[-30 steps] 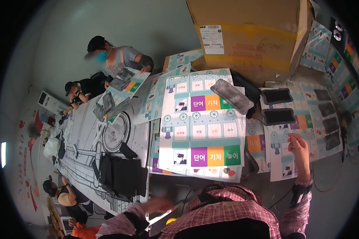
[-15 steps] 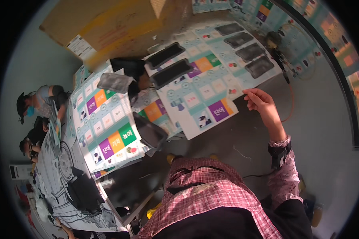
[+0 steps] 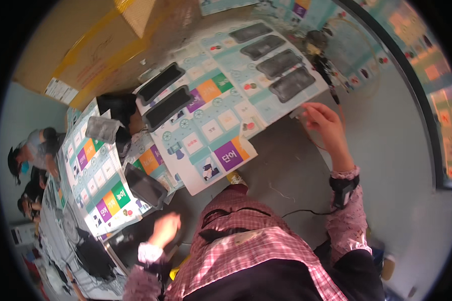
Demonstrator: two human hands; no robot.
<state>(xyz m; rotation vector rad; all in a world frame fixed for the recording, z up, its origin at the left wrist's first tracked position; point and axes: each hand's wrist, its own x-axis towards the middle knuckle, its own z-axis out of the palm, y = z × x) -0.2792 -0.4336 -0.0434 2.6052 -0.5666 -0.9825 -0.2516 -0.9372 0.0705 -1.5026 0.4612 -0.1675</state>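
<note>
My right hand (image 3: 326, 128) is raised just off the right corner of the printed sheet (image 3: 188, 175) on the table. Its fingers are pinched together; a small pale bit shows at the fingertips, too unclear to name. Low on the left hangs my left hand (image 3: 164, 230), its fingers smeared by motion, close to a dark tray (image 3: 144, 184) at the edge of the left stack. Across the sheets lie two black rectangular trays (image 3: 166, 108) and several grey ones (image 3: 292, 84), the nearest of these just beyond my right hand.
A large taped cardboard box (image 3: 95, 50) stands behind the table. Further left are a stack of printed sheets (image 3: 93, 170), a grey tray (image 3: 103, 129) on it, and other people (image 3: 35, 148). A black cable (image 3: 306, 211) runs beside me; a dark frame edge (image 3: 422, 85) curves along the right.
My left hand has come into view at lower left. The view has shifted, moving the table and sheets leftward in the picture. My right hand stays raised and pinched.
</note>
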